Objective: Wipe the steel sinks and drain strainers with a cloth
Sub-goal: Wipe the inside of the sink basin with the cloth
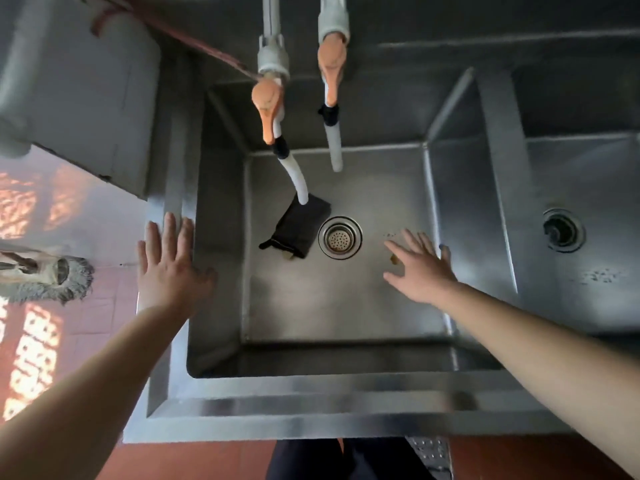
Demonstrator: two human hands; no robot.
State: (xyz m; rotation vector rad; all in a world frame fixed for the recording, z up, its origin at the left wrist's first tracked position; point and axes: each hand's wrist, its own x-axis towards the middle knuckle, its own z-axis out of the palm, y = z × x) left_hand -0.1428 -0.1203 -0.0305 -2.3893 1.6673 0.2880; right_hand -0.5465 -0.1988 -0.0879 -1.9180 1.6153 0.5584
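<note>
One dark cloth lies folded on the floor of the left sink, just left of the drain strainer, its long axis running on a slant from the near-left corner up toward the far right, where the tip of the left tap's white hose hangs over it. The strainer sits in the middle of the basin floor, round and perforated. Right hand is out over the basin to the right of the strainer, fingers straight and fanned, gripping nothing; whether it touches the steel I can't tell. Left hand is spread flat over the sink's left rim, fingers straight, also carrying nothing. Two orange-handled taps hang above. Further right, the second sink shows its own dark drain.
</note>
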